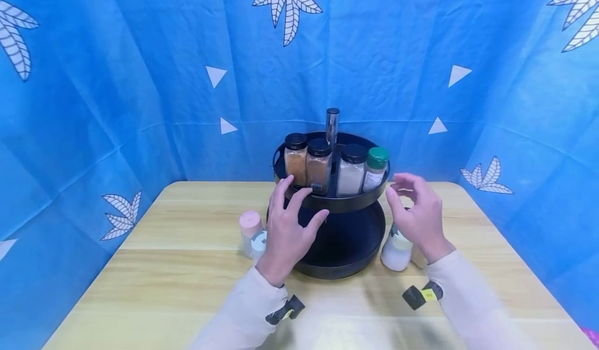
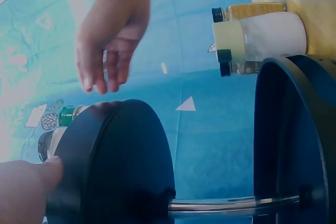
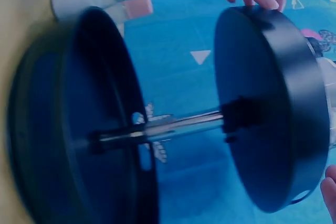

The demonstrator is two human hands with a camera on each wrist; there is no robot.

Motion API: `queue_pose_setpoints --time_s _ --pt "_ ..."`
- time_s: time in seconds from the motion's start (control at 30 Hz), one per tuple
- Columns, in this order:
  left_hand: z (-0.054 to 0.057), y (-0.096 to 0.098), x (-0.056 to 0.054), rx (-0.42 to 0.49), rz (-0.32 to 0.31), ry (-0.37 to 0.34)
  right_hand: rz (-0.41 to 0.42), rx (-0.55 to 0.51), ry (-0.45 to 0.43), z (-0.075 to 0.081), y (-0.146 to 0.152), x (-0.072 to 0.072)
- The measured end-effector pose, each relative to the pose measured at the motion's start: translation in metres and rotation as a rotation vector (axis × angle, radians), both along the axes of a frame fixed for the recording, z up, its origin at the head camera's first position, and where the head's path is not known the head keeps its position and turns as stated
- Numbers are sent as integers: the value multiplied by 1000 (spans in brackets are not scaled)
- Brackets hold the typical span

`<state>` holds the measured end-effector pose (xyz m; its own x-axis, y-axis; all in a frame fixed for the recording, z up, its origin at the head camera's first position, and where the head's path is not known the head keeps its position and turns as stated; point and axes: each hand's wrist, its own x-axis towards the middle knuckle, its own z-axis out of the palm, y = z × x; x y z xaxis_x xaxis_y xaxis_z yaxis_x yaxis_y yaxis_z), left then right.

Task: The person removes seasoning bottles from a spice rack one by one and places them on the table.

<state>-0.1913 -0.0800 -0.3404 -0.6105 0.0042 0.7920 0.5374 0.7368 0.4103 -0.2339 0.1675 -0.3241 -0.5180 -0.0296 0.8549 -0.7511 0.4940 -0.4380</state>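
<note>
A black two-tier round rack stands on the table, its upper tray (image 1: 346, 204) above a lower tray (image 1: 334, 273). My left hand (image 1: 287, 230) is at the front left of the upper tray, fingers spread; in the wrist views its fingertips seem to touch the rim. My right hand (image 1: 418, 217) hovers beside the tray's right side, fingers loosely bent, holding nothing. The upper tray carries a jar of orange-brown powder (image 1: 296, 164), a jar of brown powder (image 1: 318, 170), a jar of pale powder (image 1: 350, 177) and a green-lidded shaker (image 1: 375, 170).
A pink-lidded jar (image 1: 250, 228) and a white-lidded jar (image 1: 259, 243) stand left of the rack, partly behind my left hand. To the right, a jar of white contents (image 1: 396, 254) is among others partly hidden by my right hand. Blue curtain (image 1: 281, 79) surrounds the table.
</note>
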Motion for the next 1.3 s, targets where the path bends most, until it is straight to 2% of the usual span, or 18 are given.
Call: queue_pose_setpoints --time_s 0.1,0.2,0.5,0.7,1.13,1.3 --pt "1 3 -3 2 0 37 9 12 -24 12 -2 -6" --pt "2 5 -5 -4 1 42 11 46 -61 20 -5 -11" --pt "3 7 -10 -27 42 83 10 148 -169 28 -15 -22" --pt "3 6 -12 -31 53 86 7 189 -232 29 -19 -23" --pt "-3 4 -12 -65 60 81 -23 169 -204 20 -20 -22" --pt "-4 7 -11 -66 54 66 -34 170 -227 20 -17 -21"
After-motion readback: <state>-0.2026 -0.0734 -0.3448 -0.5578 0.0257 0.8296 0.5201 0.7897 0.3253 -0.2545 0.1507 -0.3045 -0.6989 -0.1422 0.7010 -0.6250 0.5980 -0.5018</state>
